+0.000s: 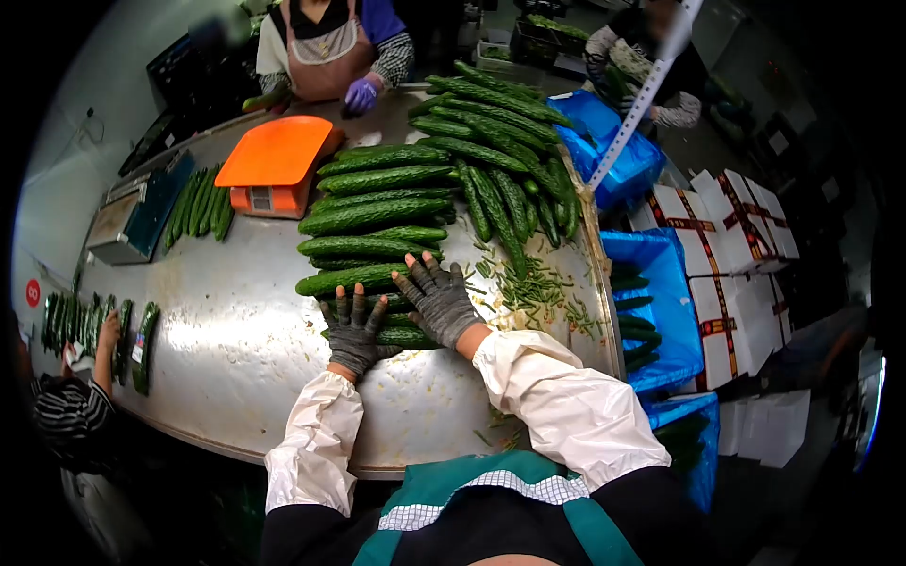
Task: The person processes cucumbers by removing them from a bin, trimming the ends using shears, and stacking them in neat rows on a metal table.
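My left hand (354, 330), in a dark grey glove with bare fingertips, lies over the near end of a row of cucumbers, fingers spread. To its right, my right hand (437, 300), gloved alike, rests with fingers stretched over the right ends of the same cucumbers. Just beyond the fingertips lies a long green cucumber (349, 280), partly covered by the right fingers. More cucumbers (377, 219) are laid side by side farther up the table. A larger heap of cucumbers (500, 123) sits at the back right. Small green trimmings (543, 297) are scattered right of my right hand.
An orange scale (274, 156) stands on the metal table (217, 321). Blue-lined crates (675, 330) and white boxes (722, 311) line the right side, past a perforated post (642, 104). People work at the far side, back right and left, where wrapped cucumbers (142, 349) lie.
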`<state>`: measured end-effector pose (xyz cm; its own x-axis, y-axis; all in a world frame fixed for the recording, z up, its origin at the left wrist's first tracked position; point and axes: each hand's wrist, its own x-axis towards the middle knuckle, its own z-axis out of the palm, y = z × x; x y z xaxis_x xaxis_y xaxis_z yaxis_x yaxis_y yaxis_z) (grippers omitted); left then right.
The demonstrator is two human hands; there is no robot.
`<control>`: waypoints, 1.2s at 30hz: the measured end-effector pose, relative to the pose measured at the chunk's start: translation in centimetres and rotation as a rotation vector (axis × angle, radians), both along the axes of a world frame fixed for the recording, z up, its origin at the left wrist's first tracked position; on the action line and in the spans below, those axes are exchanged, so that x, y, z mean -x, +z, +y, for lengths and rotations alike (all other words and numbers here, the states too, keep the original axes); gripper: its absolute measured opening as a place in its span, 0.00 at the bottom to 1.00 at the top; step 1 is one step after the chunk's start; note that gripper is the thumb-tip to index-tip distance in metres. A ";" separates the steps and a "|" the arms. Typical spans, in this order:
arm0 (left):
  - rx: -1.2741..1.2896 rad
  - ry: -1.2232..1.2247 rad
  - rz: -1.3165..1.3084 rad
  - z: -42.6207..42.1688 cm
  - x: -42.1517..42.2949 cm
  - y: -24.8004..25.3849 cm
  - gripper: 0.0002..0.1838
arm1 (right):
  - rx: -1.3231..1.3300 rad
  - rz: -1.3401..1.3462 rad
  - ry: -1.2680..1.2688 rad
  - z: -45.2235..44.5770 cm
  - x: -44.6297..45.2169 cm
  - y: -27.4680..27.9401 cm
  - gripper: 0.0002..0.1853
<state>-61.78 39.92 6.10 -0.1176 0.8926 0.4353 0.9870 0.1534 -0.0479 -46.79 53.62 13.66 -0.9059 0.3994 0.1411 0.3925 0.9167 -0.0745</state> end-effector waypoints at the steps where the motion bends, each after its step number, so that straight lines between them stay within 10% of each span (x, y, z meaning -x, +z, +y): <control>1: 0.013 0.006 -0.017 0.0 0.0 0.0 0.60 | 0.080 -0.026 -0.016 -0.5 -0.6 0.7 0.39; 10: 0.031 -0.043 -0.044 -0.9 -1.0 1.9 0.61 | 0.129 0.237 -0.323 -1.7 -22.5 -2.2 0.38; 18: -0.116 -0.078 0.250 -0.7 -4.6 3.3 0.54 | -0.009 0.871 -1.862 -16.4 -53.2 -4.3 0.20; 28: -0.027 -0.003 0.365 -0.9 -3.9 3.6 0.46 | 0.482 2.108 -1.925 -30.4 -60.1 -13.6 0.11; 34: -0.019 0.015 0.306 -1.2 -4.2 4.6 0.46 | 0.864 1.811 -2.122 -22.4 -56.3 -11.5 0.24; 36: -0.016 0.020 0.289 -1.3 -4.3 4.9 0.45 | 0.825 1.203 -2.261 -20.0 -56.0 -11.2 0.34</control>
<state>-57.52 38.61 10.98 -0.0044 0.8840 0.4675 0.9297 0.1759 -0.3237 9.20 33.64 2.51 0.7922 0.2777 -0.5434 -0.2375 -0.6799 -0.6938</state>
